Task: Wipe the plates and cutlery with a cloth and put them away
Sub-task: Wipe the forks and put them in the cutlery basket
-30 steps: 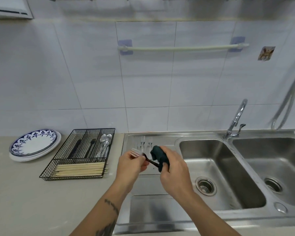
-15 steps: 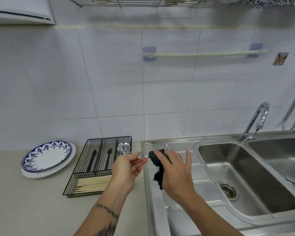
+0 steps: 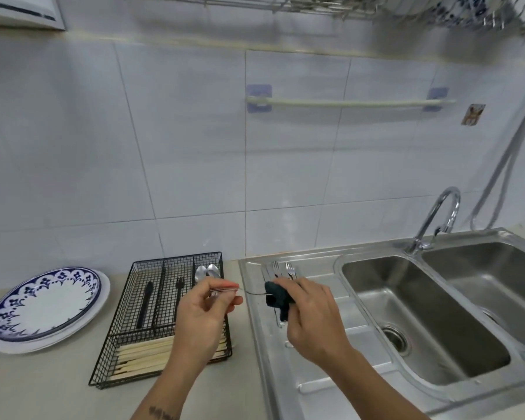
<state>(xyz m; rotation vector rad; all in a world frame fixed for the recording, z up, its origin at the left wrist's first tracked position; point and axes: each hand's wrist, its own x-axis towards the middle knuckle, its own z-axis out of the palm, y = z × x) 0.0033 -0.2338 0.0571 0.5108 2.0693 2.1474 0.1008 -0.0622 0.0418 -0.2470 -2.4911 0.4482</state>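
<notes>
**Item: one piece of cutlery, held between your two hands over the counter edge**

Hidden or unclear: your left hand (image 3: 205, 310) covers one end of the cutlery piece (image 3: 240, 290), and the dark cloth (image 3: 278, 298) wraps the other, so you cannot tell fork from spoon. The overhead rack (image 3: 376, 7) is blurred and cut off at the top.

Orientation: the long axis runs roughly level, left to right, spanning the gap between the wire cutlery basket (image 3: 164, 322) and the sink drainboard (image 3: 315, 374).

Appearance: thin, silvery metal, a reddish tint at the end by your left fingers.

Grip: your left thumb and fingers pinch that end. Your right hand (image 3: 311, 316) curls round the cloth, bunched over the piece.

Nearby stock: forks (image 3: 282, 269) lying on the drainboard behind the cloth; spoons (image 3: 206, 271), black utensils and pale chopsticks (image 3: 143, 356) in the basket; a blue-patterned plate (image 3: 43, 304) stacked on white ones at the left.
</notes>
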